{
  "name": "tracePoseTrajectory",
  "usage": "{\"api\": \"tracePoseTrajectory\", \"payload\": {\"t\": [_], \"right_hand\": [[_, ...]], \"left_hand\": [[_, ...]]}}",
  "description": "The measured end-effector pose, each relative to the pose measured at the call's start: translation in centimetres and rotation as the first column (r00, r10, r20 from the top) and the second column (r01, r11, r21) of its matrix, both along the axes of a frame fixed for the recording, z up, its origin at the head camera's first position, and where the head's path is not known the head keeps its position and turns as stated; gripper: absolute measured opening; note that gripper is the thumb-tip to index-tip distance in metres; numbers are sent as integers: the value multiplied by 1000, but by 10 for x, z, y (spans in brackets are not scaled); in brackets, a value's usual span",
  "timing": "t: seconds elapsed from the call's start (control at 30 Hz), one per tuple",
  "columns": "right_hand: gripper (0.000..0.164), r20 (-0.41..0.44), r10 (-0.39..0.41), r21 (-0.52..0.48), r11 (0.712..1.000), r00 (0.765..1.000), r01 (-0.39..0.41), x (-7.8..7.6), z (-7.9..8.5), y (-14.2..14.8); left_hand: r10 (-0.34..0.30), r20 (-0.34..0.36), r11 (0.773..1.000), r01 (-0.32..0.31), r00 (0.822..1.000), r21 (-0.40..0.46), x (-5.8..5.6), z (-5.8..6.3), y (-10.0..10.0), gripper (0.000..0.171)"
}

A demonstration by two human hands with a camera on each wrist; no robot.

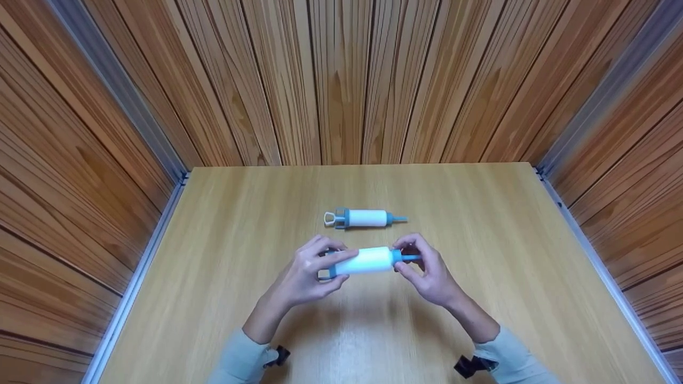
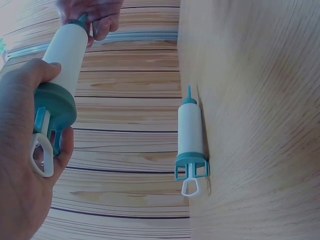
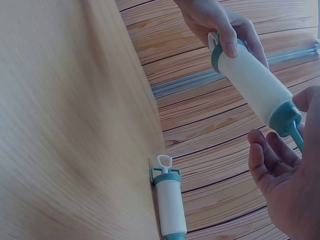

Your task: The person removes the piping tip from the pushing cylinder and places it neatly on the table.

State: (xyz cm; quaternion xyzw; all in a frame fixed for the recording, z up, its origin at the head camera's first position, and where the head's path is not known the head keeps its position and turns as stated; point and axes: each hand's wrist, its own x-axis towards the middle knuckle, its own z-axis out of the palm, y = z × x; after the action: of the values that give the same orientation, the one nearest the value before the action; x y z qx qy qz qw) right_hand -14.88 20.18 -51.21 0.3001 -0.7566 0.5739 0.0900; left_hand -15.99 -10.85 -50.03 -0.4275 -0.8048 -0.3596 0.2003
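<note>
A plastic syringe with a white barrel [image 1: 368, 260], teal end pieces and a thin teal nozzle [image 3: 297, 137] is held above the table between both hands. My left hand [image 1: 315, 266] grips it round the rear of the barrel, thumb on one side and fingers on the other. At that end a white loop handle [image 2: 44, 156] sticks out beside the palm. My right hand [image 1: 427, 269] holds the teal front cap [image 3: 284, 118] with thumb and fingers, and the nozzle runs in toward the palm. Some right fingertips look curled below the cap in the right wrist view.
A second, matching syringe [image 1: 367, 218] lies on the wooden table [image 1: 240, 213] just beyond the hands, nozzle to the right and loop handle to the left. Wood-panelled walls [image 1: 341, 80] stand at the back and both sides, with metal rails [image 1: 133, 277] along the table's side edges.
</note>
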Motion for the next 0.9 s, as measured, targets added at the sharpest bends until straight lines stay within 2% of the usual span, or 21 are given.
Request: {"api": "tracePoseTrajectory", "payload": {"t": [0.27,0.57,0.9], "right_hand": [[22,-9,-9,20,1000,1000,10,-1,0,0],[22,15,10,27,1000,1000,-11,-1,-1,1],[26,2,6,13,1000,1000,-6,0,-2,-2]], "left_hand": [[-1,-39,1000,2,999,19,-2,0,0,53],[-12,-12,1000,13,1000,5,-1,0,-2,52],[-23,15,1000,22,1000,16,-1,-2,-2,53]]}}
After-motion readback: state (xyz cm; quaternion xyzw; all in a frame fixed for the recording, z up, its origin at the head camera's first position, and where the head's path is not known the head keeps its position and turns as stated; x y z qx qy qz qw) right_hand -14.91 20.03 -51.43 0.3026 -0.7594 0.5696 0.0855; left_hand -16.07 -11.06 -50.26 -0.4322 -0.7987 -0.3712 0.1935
